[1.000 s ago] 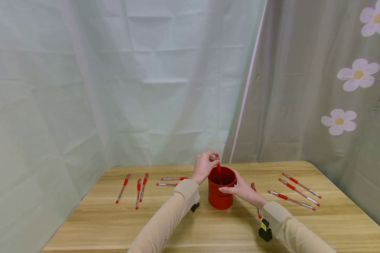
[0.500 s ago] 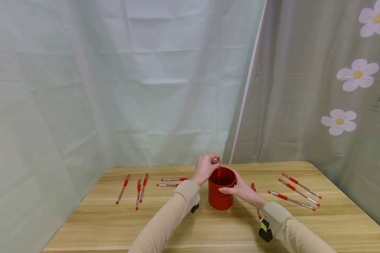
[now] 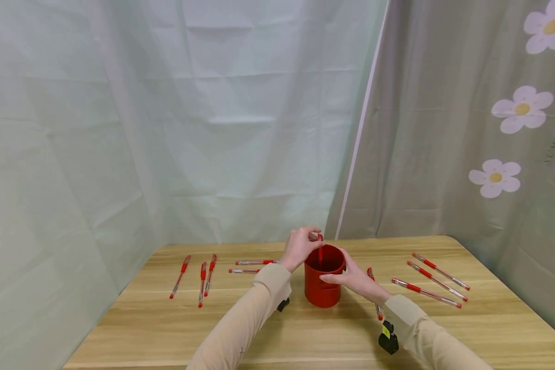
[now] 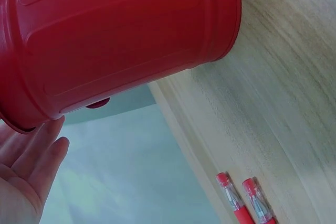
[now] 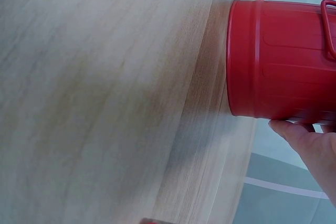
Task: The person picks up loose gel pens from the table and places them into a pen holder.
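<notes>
A red bucket with ribbed sides stands upright on the wooden table. My left hand is above its rim on the left and pinches the top of a red gel pen, whose lower end points down inside. My right hand holds the bucket from the right, thumb across the front and fingers behind. A small side handle shows on the bucket in the right wrist view. The bottom of the bucket's inside is hidden.
Red pens lie left of the bucket, such as one pen at the far left and another pen near the left sleeve. Several more lie right, including a pen and one beside the right wrist. Curtains hang behind the table.
My left hand has lowered slightly, and the pen in it has gone deeper into the bucket. My right hand and the bucket have stayed nearly still.
</notes>
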Demonstrator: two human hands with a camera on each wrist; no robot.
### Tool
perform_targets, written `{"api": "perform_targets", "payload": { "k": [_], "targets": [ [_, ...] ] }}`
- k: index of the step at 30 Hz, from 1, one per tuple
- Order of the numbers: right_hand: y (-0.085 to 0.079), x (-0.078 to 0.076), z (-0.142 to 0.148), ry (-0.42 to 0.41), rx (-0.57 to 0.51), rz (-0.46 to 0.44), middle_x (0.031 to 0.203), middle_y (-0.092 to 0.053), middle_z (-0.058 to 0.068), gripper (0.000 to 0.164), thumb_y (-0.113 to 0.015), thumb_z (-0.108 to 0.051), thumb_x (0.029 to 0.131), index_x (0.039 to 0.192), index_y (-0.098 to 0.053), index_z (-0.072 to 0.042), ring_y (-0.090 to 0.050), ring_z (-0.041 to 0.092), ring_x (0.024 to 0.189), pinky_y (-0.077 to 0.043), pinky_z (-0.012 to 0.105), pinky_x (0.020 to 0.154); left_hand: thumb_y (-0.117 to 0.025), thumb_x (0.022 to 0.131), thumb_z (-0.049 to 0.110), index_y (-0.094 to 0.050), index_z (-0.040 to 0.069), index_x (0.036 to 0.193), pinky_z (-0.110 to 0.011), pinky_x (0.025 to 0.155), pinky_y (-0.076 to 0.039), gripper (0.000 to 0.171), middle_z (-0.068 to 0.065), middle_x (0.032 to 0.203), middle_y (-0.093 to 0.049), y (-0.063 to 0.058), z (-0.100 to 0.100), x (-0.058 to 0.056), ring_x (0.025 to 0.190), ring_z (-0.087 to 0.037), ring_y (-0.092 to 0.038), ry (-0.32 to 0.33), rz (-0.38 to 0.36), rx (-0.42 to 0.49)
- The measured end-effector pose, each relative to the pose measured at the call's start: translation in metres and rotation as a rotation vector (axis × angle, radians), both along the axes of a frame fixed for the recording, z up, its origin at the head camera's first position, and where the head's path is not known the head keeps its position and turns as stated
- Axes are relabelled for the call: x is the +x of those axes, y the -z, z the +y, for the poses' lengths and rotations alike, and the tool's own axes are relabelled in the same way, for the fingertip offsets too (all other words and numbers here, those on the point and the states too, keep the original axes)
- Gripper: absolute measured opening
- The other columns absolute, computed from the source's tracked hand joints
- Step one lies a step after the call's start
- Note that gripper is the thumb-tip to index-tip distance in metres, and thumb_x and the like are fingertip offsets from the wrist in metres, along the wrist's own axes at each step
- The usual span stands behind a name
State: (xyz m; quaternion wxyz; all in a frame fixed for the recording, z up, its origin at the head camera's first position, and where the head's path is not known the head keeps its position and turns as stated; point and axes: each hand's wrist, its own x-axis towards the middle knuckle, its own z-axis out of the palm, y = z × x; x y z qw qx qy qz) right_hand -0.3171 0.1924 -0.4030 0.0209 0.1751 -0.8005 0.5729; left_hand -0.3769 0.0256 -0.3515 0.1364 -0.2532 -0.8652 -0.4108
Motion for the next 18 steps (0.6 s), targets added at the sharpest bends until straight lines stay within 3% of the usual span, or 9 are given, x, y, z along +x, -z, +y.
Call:
{"api": "perform_targets", "payload": {
  "k": [8, 13, 18],
  "targets": [
    [-0.027, 0.022, -0.007, -0.038, 0.001, -0.007, 0.13, -0.038, 0.02, 0.074, -0.071, -0.015, 0.079, 0.135, -0.026, 0.001, -0.036, 0.035, 0.116, -0.031, 0.051, 0.093, -0.072, 0.079, 0.019, -0.065, 0.009, 0.108, -0.025, 0.066, -0.049, 0.032, 0.0, 0.083, -0.067, -0.003, -0.001, 0.0, 0.076, -0.009, -0.063, 0.001, 0.008, -0.015],
    [-0.023, 0.018, -0.006, -0.054, -0.006, -0.005, 0.131, -0.037, 0.02, 0.074, -0.071, -0.014, 0.079, 0.135, -0.026, 0.002, -0.036, 0.035, 0.116, -0.032, 0.05, 0.092, -0.072, 0.079, 0.02, -0.066, 0.01, 0.108, -0.025, 0.067, -0.049, 0.031, 0.0, 0.083, -0.067, -0.006, -0.003, 0.001, 0.075, -0.009, -0.062, -0.005, 0.026, -0.025],
    [-0.008, 0.006, -0.003, -0.042, -0.022, 0.008, 0.129, -0.04, 0.016, 0.074, -0.073, -0.016, 0.078, 0.135, -0.028, -0.002, -0.039, 0.032, 0.114, -0.034, 0.049, 0.091, -0.071, 0.079, 0.019, -0.065, 0.007, 0.108, -0.026, 0.067, -0.049, 0.032, -0.002, 0.085, -0.067, -0.011, -0.004, 0.001, 0.076, -0.011, -0.063, 0.005, 0.03, -0.012]
  ]
}}
